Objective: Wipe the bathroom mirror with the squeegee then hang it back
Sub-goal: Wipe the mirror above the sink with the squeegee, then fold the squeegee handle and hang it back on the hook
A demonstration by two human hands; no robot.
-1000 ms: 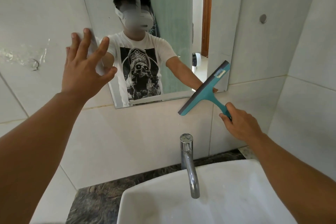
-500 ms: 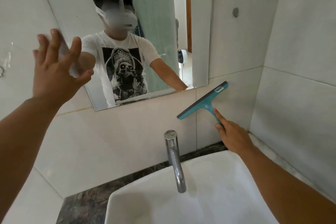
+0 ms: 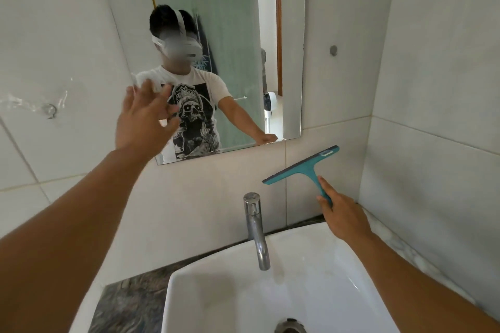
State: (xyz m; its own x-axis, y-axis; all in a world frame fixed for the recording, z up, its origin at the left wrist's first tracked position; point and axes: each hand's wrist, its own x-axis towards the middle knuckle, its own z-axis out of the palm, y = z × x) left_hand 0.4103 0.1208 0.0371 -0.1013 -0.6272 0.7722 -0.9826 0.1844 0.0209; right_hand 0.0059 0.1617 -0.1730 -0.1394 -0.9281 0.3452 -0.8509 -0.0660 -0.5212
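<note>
A frameless mirror (image 3: pixel 238 35) hangs on the white tiled wall and reflects a person in a printed white shirt. My right hand (image 3: pixel 345 217) grips the handle of a teal squeegee (image 3: pixel 303 166), whose blade sits tilted against the tiles just below the mirror's lower right corner. My left hand (image 3: pixel 144 120) is raised with fingers spread in front of the mirror's lower left part; whether it touches the glass I cannot tell. A small clear hook (image 3: pixel 51 111) sticks to the wall tile left of the mirror.
A chrome faucet (image 3: pixel 255 227) stands below the mirror over a white basin (image 3: pixel 205 292). Dark stone countertop (image 3: pixel 127 303) shows at the basin's left. A side wall closes in on the right, with a round metal cap (image 3: pixel 333 50) on the back wall.
The squeegee has slid down off the mirror's lower right corner onto the tiles below. My left hand stays raised with fingers spread at the mirror's lower left.
</note>
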